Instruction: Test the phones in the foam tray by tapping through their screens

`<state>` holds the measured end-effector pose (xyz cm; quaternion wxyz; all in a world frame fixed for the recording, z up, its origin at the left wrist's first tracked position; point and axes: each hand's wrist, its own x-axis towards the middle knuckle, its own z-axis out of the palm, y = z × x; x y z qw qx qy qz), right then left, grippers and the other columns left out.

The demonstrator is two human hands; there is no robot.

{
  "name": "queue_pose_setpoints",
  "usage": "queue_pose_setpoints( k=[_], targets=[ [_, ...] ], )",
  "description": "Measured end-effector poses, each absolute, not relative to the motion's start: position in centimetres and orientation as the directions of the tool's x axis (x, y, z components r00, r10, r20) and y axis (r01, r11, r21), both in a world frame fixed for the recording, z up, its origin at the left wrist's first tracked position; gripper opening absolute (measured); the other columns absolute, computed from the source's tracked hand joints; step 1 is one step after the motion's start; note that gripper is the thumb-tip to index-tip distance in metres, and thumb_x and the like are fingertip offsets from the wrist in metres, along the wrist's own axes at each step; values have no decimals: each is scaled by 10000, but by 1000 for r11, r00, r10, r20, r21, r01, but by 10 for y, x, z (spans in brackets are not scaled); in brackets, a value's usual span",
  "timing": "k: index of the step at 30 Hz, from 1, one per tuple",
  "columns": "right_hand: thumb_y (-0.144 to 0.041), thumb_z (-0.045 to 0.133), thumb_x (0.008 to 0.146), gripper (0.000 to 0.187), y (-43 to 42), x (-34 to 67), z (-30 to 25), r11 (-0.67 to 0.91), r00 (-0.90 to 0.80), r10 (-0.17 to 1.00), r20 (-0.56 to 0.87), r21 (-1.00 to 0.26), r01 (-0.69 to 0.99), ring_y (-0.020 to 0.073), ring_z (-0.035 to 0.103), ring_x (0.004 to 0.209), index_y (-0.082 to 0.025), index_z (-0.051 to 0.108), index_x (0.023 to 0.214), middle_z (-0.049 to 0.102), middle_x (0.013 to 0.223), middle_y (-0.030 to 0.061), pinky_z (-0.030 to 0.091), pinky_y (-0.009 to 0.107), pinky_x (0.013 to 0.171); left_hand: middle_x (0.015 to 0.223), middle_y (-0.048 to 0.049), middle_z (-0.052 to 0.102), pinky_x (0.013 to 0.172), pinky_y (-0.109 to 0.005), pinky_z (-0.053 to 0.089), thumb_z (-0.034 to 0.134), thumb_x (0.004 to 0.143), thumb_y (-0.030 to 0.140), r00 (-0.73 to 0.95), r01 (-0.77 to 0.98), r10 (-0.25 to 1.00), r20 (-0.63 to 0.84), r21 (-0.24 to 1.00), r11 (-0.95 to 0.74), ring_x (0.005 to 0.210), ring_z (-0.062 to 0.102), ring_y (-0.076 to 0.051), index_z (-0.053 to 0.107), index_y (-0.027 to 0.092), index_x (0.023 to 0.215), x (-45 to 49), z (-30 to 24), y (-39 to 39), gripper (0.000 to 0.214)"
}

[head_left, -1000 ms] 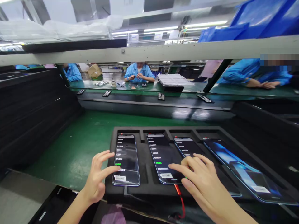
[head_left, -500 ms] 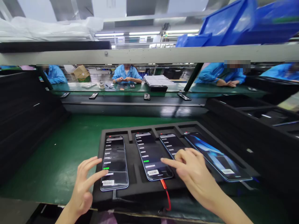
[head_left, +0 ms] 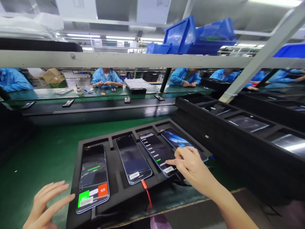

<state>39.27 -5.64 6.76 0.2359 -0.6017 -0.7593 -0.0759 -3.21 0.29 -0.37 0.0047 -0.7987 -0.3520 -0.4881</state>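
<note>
A black foam tray (head_left: pixel 111 194) holds several smartphones in its slots. My left hand (head_left: pixel 46 205) hovers beside the tray's left edge, fingers spread and nothing in them. Closest to it is the leftmost smartphone (head_left: pixel 94 175), its screen showing a green block and a red block. The second smartphone (head_left: pixel 133 159) has a mostly dark screen and a red cable (head_left: pixel 148 194) plugged into its lower end. My right hand (head_left: pixel 190 165) holds nothing; its outstretched index finger is at the lower screen of the third smartphone (head_left: pixel 154 154), the other fingers curled. It partly hides the rightmost smartphone (head_left: pixel 173 138), which displays a blue picture.
The tray lies on a green bench (head_left: pixel 54 143). More black trays (head_left: pixel 214 127) with phones stand at the right. Behind runs a dark conveyor (head_left: pixel 95 106) carrying phones. Blue bins (head_left: pixel 183 38) sit on the overhead shelf. Across the line, people in blue work.
The view has turned right. My left hand has moved off the leftmost phone, whose screen now shows coloured blocks. My right index finger has gone from the second phone to the third; the second's list is gone.
</note>
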Motion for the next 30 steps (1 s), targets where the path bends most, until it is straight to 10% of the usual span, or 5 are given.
queue_pose_setpoints(
  k=[30],
  targets=[
    [-208,265,943,437,-40,354,66,394,-240,854,462,-273,877,161,469,734,-240,700,907,467,743,22,367,403,793,1140,-46,568,956,-448,354,186,902,596,211,520,675,707,504,-690,1122,473,-269,667,315,958,10,11,-12,560]
  ],
)
